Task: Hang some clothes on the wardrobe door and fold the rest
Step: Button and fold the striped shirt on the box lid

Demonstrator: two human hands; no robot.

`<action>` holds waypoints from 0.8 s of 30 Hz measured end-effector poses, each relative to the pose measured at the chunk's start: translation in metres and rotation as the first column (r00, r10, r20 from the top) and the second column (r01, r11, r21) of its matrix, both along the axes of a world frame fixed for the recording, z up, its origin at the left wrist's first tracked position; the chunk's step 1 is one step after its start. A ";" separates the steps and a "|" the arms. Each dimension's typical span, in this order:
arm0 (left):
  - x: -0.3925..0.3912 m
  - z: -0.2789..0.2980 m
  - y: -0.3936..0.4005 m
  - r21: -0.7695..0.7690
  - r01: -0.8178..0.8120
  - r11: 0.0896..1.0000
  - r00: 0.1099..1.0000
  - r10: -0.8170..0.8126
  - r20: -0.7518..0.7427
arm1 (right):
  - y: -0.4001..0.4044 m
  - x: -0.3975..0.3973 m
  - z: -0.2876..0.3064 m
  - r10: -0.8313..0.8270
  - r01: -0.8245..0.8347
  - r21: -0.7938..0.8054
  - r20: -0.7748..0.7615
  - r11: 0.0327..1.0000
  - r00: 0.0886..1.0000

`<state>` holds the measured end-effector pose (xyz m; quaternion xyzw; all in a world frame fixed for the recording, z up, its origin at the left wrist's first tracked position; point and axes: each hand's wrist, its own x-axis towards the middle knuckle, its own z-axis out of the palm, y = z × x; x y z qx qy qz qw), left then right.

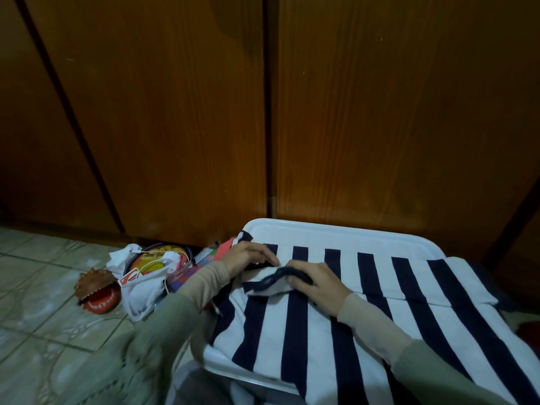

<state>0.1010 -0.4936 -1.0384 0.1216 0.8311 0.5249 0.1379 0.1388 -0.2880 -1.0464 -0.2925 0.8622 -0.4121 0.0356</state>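
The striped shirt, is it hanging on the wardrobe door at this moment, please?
No, the striped shirt lies flat on the white table.

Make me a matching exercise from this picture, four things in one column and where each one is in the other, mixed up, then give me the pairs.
Things:
1. striped shirt
2. toy dinosaur head
3. wardrobe doors
4. right hand

Places:
A. on the tiled floor, at the left
B. spread over the white plastic table
C. upright behind the table
D. on the shirt's dark collar

Pairs: 1-B, 2-A, 3-C, 4-D
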 end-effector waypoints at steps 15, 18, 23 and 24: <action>0.008 0.001 -0.009 0.146 -0.289 0.946 0.955 0.275 0.109 | -0.013 -0.030 0.039 -0.204 0.176 0.137 0.237 0.975 0.950; 0.003 -0.002 -0.007 0.050 -0.345 0.937 0.938 0.342 0.057 | -0.002 -0.034 0.039 -0.283 0.255 0.135 0.275 0.958 0.919; 0.003 -0.002 0.002 -0.347 -0.387 0.854 0.918 0.324 -0.227 | 0.012 -0.041 0.032 -0.409 0.419 0.055 0.363 0.906 0.837; 0.004 -0.001 0.004 -0.429 -0.384 0.818 0.918 0.291 -0.268 | 0.013 -0.040 0.030 -0.418 0.421 0.074 0.354 0.904 0.836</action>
